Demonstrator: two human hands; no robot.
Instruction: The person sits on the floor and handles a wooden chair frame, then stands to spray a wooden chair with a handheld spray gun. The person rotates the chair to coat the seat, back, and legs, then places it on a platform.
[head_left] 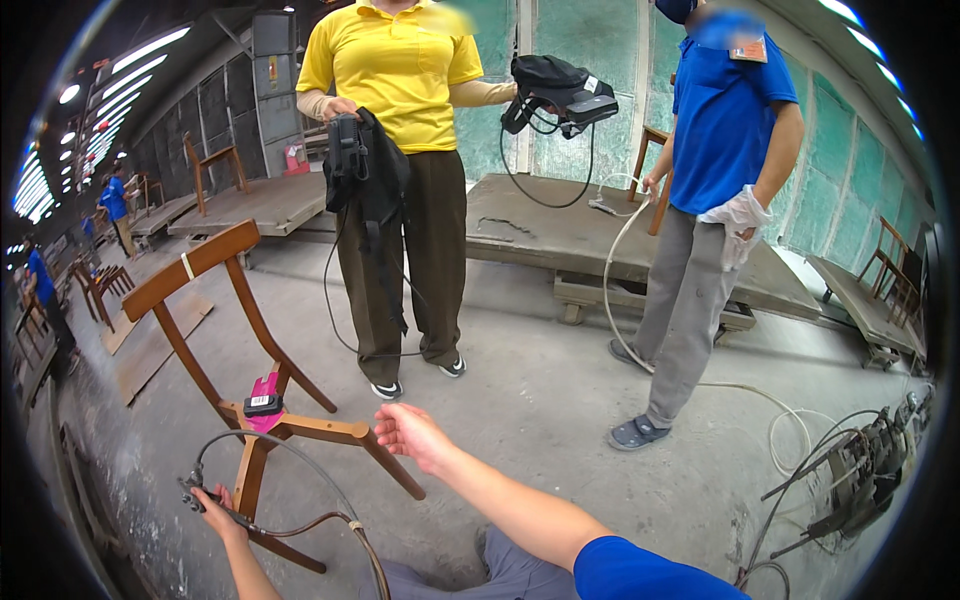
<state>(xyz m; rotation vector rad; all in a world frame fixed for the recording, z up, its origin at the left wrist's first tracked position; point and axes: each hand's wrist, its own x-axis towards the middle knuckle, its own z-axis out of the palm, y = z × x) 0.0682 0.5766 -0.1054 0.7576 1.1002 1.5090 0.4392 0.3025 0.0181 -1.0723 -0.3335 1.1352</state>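
Concrete floor (520, 380) carries the brown, seatless chair (320, 427), my right hand (412, 436) half spread and empty just beside it, my left hand (213, 512) curled round a spray gun (190, 490), and I judge the chair's joining done, though what work is left on it I cannot tell.

Hosed tool (190, 494) in left grip (217, 515)

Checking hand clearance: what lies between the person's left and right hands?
In the head view, part of a wooden chair frame and a looping hose lie between them.
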